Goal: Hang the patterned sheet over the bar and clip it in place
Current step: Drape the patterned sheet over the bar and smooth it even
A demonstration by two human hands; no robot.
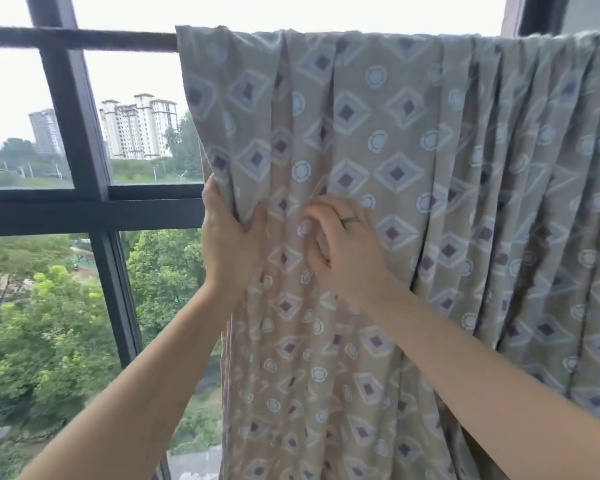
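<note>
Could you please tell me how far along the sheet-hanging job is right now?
Done: the patterned sheet already hangs draped over the bar. In hand: the left hand grips its left edge while the right hand pinches the fabric beside it, seemingly adjusting the folds. Left: no clip is visible, so clipping remains.

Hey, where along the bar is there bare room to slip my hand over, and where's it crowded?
The bar is bare left of the patterned sheet, out to the picture's edge, crossing the window post. Rightward, bunched folds cover the bar. Lower down, the left hand and right hand grip the sheet near its left edge.
</note>
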